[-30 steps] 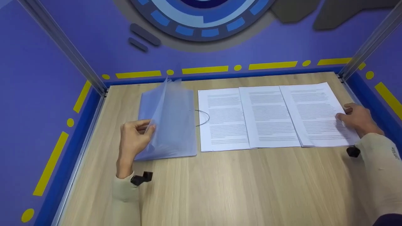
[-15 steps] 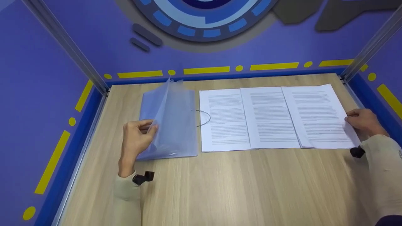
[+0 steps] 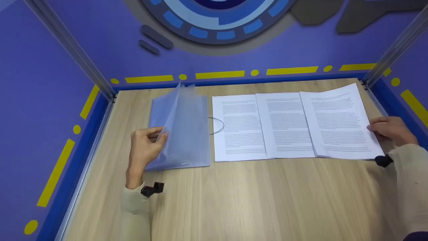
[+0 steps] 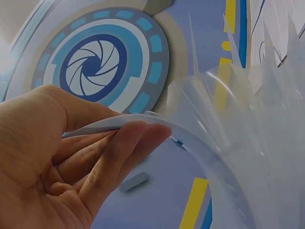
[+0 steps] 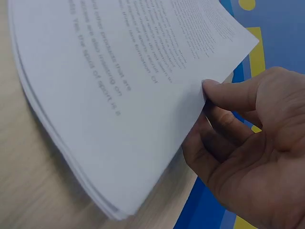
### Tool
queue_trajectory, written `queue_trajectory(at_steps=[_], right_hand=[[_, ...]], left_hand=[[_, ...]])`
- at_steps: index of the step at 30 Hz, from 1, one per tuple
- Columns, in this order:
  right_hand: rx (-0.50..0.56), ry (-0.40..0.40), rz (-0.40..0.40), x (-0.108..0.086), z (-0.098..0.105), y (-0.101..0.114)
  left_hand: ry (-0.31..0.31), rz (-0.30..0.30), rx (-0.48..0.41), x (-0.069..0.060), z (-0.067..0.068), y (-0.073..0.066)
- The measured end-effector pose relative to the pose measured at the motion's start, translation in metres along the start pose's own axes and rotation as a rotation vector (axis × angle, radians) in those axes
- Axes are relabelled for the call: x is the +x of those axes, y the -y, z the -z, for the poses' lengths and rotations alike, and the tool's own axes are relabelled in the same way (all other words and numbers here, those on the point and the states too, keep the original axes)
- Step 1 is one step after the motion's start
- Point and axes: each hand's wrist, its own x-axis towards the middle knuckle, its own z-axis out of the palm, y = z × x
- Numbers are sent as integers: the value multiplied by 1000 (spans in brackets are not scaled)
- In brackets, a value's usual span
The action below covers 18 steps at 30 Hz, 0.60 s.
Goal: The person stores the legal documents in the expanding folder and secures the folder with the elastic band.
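Folder [image 3: 194, 140]: translucent blue plastic, centre-left on pale wood-grain bench [image 3: 250, 201]; left hand [image 3: 144, 145] pinches one leaf [image 3: 170, 110], seemingly so it stands raised.
Papers [image 3: 289, 125]: white, printed, overlapping, centre to right; right hand [image 3: 393, 130] pinches the rightmost sheets [image 3: 341, 124] by their edge, bowing them upward.

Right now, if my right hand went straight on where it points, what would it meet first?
Your right hand would first meet the rightmost paper, whose edge it pinches; past that, probably the middle paper, though depth is unclear.
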Motion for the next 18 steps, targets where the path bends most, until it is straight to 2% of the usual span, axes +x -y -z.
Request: queue_trajectory(at_steps=[8,18], right_hand=[[71,42,2,-9,0,2],[191,124,65,-15,-2,11]], left_hand=[[7,-3,-6,0,1,-1],[3,-32,-18,0,1,1]])
